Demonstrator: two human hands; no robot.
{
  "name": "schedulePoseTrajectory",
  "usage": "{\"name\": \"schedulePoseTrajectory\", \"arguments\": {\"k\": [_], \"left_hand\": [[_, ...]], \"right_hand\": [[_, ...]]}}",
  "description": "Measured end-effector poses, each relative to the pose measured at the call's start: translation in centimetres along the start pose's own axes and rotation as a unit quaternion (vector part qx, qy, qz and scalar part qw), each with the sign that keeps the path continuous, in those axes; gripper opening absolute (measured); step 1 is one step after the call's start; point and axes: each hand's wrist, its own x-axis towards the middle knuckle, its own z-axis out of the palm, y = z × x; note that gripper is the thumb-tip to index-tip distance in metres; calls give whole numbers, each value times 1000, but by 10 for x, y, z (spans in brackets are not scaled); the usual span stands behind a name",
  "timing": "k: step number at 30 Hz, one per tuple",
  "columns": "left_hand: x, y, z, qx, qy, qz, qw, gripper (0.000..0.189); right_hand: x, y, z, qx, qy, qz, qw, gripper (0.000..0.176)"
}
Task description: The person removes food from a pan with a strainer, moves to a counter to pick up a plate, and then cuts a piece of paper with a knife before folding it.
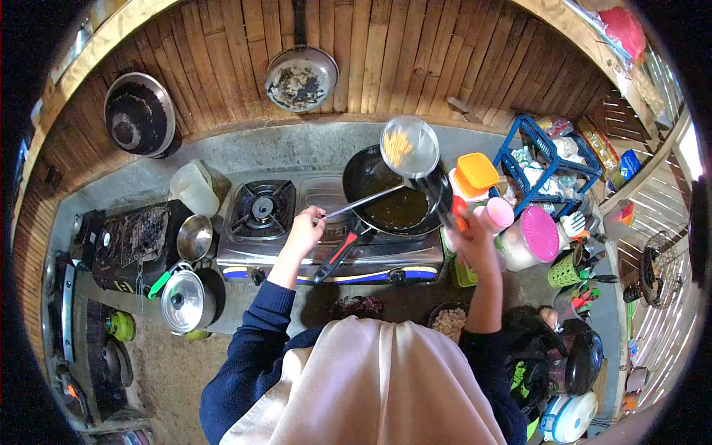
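Note:
My left hand [305,231] is closed around a long thin metal cooking utensil [363,201]. It slants over the black wok [350,178], and its working end is hard to make out. The wok stands on the right burner, with dark oil [406,209] in it. My right hand [475,241], slightly blurred, grips an orange-handled strainer [423,152]. The strainer is raised over the wok's far edge, and pale yellow food pieces [398,148] lie in it. A black and red wok handle [337,256] points toward me, between my hands.
The steel stove [326,261] has a bare left burner [262,208]. Left stand a lidded pot [183,300] and a small steel pot [195,237]. Right are an orange-lidded box [476,172], a pink-lidded jar [535,233] and a blue rack [552,159]. Pans [301,78] hang behind.

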Motion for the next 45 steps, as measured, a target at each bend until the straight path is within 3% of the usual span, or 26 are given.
{"name": "schedulePoseTrajectory", "arguments": {"k": [2, 5, 7, 14, 23, 29, 39, 42, 44, 45], "left_hand": [[-1, -1, -1, -19, -8, -5, 1000, 20], [-3, 7, -6, -7, -12, 1, 1000, 19], [-3, 7, -6, -11, -15, -6, 1000, 19], [-3, 9, -5, -1, -16, -12, 1000, 21], [1, 12, -7, 0, -24, -16, 1000, 22], [2, 12, -7, 4, -24, -22, 999, 24], [4, 15, -7, 22, -39, -15, 999, 29], [0, 21, -10, 25, -42, -24, 998, 30], [-8, 31, -17, 96, -10, 21, 995, 34], [-13, 40, -23, 94, -7, 26, 995, 34]], "right_hand": [[-3, 42, 16, 48, 18, -27, 998, 51], [-17, 64, 24, -65, -54, -4, 996, 51], [-28, 52, 28, 30, -63, 65, 995, 52], [-34, 89, 24, 67, -63, 115, 989, 41], [-19, 91, 3, -3, -76, 105, 992, 45], [-21, 81, -2, 35, -102, 161, 981, 50], [-24, 87, -9, 28, -93, 145, 985, 46], [-26, 99, -13, 94, -54, 148, 983, 42], [-26, 122, -20, 1, 62, 39, 997, 38], [-31, 116, -22, 1, 65, 35, 997, 38]]}}
